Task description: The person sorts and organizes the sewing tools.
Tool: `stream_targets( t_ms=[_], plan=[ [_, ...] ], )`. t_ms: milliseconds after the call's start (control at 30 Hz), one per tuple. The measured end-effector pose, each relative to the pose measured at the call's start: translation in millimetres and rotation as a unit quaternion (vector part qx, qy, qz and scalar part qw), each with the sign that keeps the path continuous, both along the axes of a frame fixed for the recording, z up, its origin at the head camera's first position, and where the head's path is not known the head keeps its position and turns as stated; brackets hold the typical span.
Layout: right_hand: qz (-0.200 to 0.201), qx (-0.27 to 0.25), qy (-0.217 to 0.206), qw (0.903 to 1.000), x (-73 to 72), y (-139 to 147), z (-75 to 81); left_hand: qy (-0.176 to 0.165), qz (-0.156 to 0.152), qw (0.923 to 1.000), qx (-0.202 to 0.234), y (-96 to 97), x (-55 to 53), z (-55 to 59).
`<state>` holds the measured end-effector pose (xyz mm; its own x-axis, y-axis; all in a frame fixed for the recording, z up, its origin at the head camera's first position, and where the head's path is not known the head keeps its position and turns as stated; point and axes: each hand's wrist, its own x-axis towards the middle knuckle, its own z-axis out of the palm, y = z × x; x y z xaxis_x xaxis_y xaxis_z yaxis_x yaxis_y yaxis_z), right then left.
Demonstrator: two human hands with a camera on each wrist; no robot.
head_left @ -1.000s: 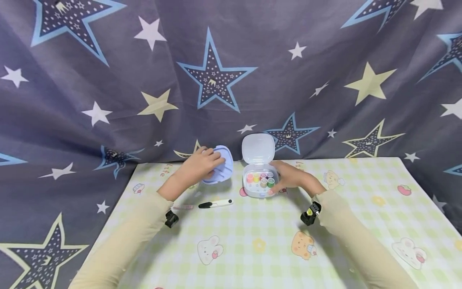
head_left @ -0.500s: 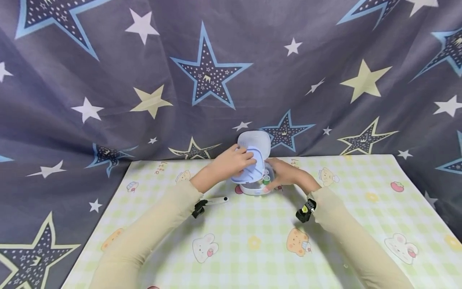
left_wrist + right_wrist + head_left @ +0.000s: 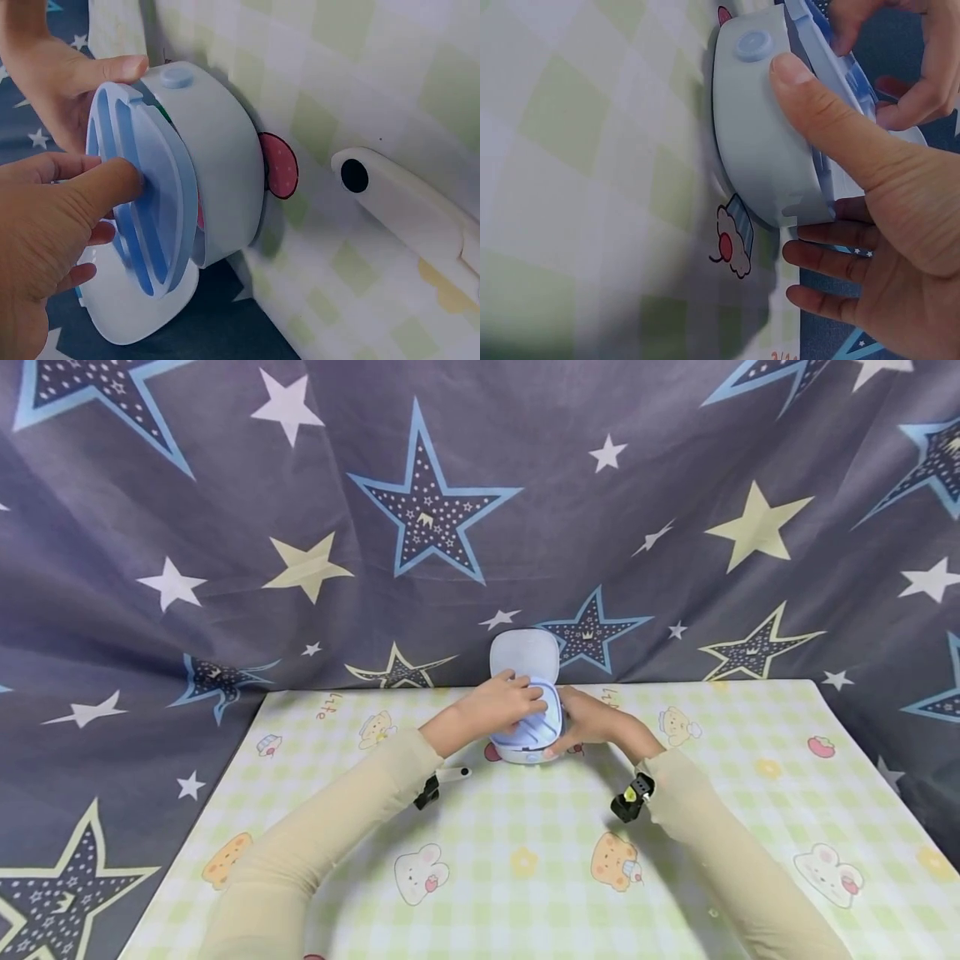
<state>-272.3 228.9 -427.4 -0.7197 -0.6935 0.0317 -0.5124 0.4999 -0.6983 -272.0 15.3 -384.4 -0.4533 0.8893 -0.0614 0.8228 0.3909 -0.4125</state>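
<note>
My left hand [image 3: 504, 703] pinches a light-blue tray [image 3: 171, 191] with raised ridges, thumb on its upper face. The tray lies tilted over the mouth of a small white box [image 3: 225, 161], with a gap along one side in the left wrist view. Bits of green and red show inside that gap; the rest of the contents is hidden. My right hand [image 3: 892, 195] holds the box at its right side, thumb on the front wall near the round blue button [image 3: 754, 46], fingers at the side and back. The box's hinged lid [image 3: 523, 652] stands raised behind.
A white-handled tool [image 3: 409, 206] with a black dot at its end lies on the table left of the box, partly hidden by my left wrist in the head view. A dark star-patterned curtain [image 3: 637, 543] hangs right behind the checked tablecloth [image 3: 540, 893].
My left hand has brought the tray rightward from beside the box and down onto its mouth, covering the small colored spools seen before. My right hand has stayed on the box.
</note>
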Motion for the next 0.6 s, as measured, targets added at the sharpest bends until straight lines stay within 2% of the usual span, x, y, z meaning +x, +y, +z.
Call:
stream_targets(
  t_ms=[433,600],
  plan=[
    [0.005,-0.032,-0.013,0.9994,-0.7,1.8,-3.0,-0.008,0.01,0.9998,-0.013,5.6,-1.0,-0.4],
    [0.021,-0.062,0.007,0.9978,-2.3,2.0,-8.8,-0.011,0.02,0.9995,-0.023,8.9,-1.3,-1.2]
  ],
)
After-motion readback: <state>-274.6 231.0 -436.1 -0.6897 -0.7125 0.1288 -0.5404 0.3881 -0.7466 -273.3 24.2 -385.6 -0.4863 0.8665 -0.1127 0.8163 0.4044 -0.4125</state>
